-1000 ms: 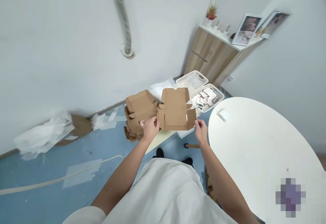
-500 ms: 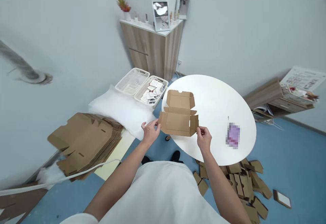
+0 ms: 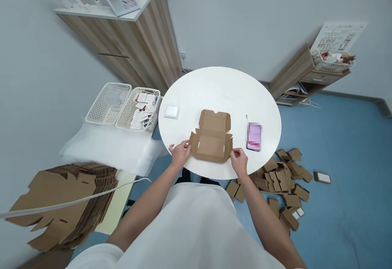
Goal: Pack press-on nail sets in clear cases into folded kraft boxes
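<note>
A brown cardboard box blank [image 3: 211,145], partly folded, lies over the near part of the round white table [image 3: 220,85]. Its side flaps stand up at left and right, and the lid panel spreads flat toward the far side. My left hand [image 3: 180,154] pinches the left side flap between thumb and fingers. At the opposite end, my right hand [image 3: 239,161] has its fingers closed on the right side flap. A phone [image 3: 254,137] with a blurred purple screen lies to the right of the box. Left of it sits a small white square stack [image 3: 172,112].
Two white baskets [image 3: 122,118] stand at left, one with small packets. Below them are white foam sheeting [image 3: 107,144] and a stack of flat cardboard blanks [image 3: 64,203], crossed by a white cable [image 3: 92,195]. Folded boxes [image 3: 275,181] cover the floor at right.
My view has swung left and closer to the table. The box blank has come down over the tabletop, its side flaps now raised more. Both hands still hold its sides.
</note>
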Demonstrator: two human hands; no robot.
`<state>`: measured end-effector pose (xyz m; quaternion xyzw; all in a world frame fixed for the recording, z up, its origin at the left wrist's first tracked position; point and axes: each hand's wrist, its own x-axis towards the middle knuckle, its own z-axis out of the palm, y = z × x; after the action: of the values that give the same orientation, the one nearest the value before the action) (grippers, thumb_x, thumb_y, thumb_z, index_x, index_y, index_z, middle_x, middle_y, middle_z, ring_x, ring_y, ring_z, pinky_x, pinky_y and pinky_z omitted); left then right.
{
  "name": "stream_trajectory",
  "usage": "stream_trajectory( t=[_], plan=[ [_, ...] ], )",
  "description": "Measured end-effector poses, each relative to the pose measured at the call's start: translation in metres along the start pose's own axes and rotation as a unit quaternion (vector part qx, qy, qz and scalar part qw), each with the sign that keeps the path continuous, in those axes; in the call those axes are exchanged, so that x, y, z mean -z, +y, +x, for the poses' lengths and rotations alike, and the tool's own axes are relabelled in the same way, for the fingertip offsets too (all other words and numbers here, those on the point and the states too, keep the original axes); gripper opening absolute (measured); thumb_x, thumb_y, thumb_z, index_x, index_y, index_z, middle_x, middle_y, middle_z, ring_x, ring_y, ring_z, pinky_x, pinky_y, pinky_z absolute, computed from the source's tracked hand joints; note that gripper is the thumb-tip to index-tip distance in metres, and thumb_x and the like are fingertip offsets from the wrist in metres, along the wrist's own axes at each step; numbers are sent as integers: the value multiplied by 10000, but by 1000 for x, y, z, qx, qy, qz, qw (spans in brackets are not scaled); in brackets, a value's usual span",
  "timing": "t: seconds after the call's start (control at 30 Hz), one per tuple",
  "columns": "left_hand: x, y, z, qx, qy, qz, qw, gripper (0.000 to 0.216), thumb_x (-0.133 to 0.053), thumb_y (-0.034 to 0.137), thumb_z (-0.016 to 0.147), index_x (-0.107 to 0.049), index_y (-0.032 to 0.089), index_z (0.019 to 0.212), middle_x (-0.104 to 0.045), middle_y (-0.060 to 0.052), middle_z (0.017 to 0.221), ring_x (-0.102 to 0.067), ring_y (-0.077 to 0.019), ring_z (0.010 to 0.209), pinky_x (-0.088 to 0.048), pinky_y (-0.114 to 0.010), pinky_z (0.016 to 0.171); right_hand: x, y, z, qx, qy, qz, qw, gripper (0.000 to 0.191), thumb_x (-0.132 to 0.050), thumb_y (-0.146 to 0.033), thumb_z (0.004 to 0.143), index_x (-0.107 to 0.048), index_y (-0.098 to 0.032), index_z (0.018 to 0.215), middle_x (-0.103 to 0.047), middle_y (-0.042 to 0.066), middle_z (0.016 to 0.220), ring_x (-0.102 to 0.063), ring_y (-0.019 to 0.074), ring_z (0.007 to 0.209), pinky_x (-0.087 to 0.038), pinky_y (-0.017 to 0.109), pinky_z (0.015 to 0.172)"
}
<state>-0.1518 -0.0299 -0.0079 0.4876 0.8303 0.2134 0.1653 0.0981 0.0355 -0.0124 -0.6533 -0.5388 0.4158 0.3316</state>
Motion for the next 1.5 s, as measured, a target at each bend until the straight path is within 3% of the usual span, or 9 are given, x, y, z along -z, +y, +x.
stream_trajectory(
  t=[0.23,0.57,0.8,0.9,1.0,1.07,1.17,1.3,1.5],
  plan=[
    [-9,-3,10,17,-27,4,999,310,-481,308,758,-544,229,1051,-681,-7,799,-618,-181,774,-185,-429,940,-2,13,-4,-18,-9,-5,1000,118,-494,-294,672,-511,-189,725,-530,-8,653,-481,126,595,-410,256,593],
    [-14,-22,22,-1,-95,-30,995,357,-460,372,768,-499,234,1095,-662,-28,884,-592,-210,884,-196,-467,940,-6,19,-11,-48,43,-50,997,280,-455,-281,690,-520,-172,939,-576,42,809,-528,157,694,-437,310,688],
    [-9,-23,20,-70,-51,27,996,580,-536,451,714,-412,207,1225,-501,-129,1207,-424,-289,1127,-272,-438,904,-11,18,-17,-3,103,-166,981,356,-428,-277,718,-490,-167,1051,-533,105,1027,-474,226,954,-390,376,817],
    [-3,-20,15,-168,-64,56,982,594,-581,481,682,-453,220,1200,-415,-142,1294,-337,-318,1188,-234,-444,929,-9,7,-12,22,114,-271,955,370,-424,-268,727,-488,-185,1082,-482,112,1131,-387,267,1085,-309,434,893],
    [-1,-13,10,-299,-134,66,942,486,-628,472,653,-544,248,1077,-464,-115,1250,-344,-316,1174,-196,-453,943,-10,-10,5,48,64,-354,932,378,-432,-248,738,-482,-209,1111,-435,106,1211,-336,274,1140,-255,437,922],
    [-4,-8,7,-345,-173,74,920,419,-657,421,645,-565,261,1021,-530,-88,1161,-373,-300,1145,-173,-467,949,-15,-21,21,63,5,-394,917,370,-447,-235,739,-487,-224,1107,-434,98,1227,-327,272,1152,-231,427,929],
    [-13,-1,5,-353,-197,95,910,297,-658,304,670,-582,257,953,-595,-60,1001,-416,-266,1089,-146,-483,954,-25,-34,46,62,-81,-429,897,371,-455,-214,740,-483,-243,1109,-477,88,1193,-354,260,1131,-231,413,910],
    [-25,4,3,-329,-190,116,918,77,-562,204,747,-616,228,797,-621,-46,836,-468,-233,989,-141,-497,943,-36,-40,68,28,-144,-449,881,440,-459,-195,727,-446,-256,1162,-515,91,1158,-396,263,1099,-233,432,884],
    [-33,3,4,-314,-174,128,925,246,-420,124,809,-622,217,702,-613,-22,699,-518,-176,811,-140,-492,947,-41,-34,83,30,-189,-426,884,576,-477,-147,682,-378,-296,1230,-505,63,1204,-393,264,1129,-181,504,911]
  ],
)
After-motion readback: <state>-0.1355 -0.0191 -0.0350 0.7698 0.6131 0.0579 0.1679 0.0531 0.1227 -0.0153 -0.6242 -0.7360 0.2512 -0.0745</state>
